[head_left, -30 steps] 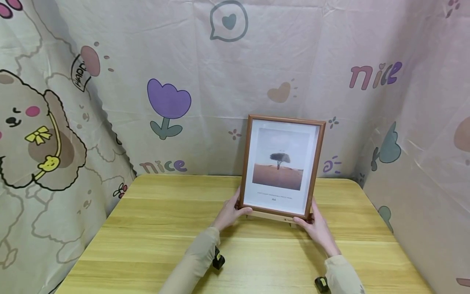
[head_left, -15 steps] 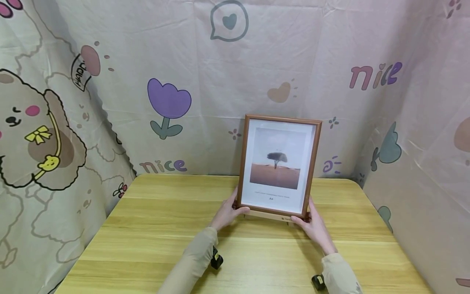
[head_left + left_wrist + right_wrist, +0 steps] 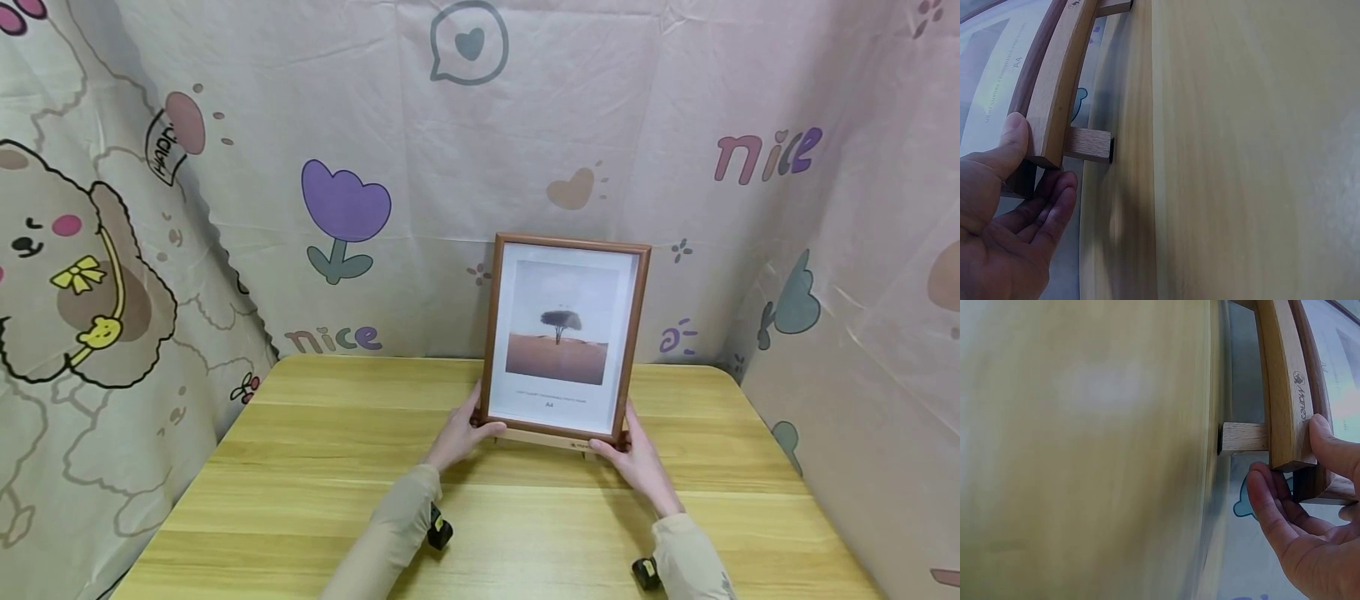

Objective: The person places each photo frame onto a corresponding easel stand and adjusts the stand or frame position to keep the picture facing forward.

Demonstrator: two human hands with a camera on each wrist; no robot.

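A brown-rimmed picture frame [image 3: 561, 342] with a print of a lone tree stands upright, leaning back slightly, on a light wooden stand [image 3: 542, 438]. My left hand [image 3: 457, 435] grips the frame's lower left corner, thumb on the front and fingers behind. At the lower right corner my right hand [image 3: 639, 463] holds on the same way. The left wrist view shows the left thumb against the rim, beside the end of the stand's crossbar [image 3: 1060, 81]. In the right wrist view, the right fingers curl under the lettered bar [image 3: 1285, 381]. Short dark-tipped feet [image 3: 1090, 142] project from the stand close to the table.
The wood-grain table [image 3: 322, 500] spreads to both sides and in front. A patterned cloth [image 3: 420, 167] hangs behind its far edge and along both sides. Each sleeved wrist carries a small black camera [image 3: 439, 528].
Both hands have shifted the picture frame and its stand a little to the left across the table. The grip at both lower corners is the same.
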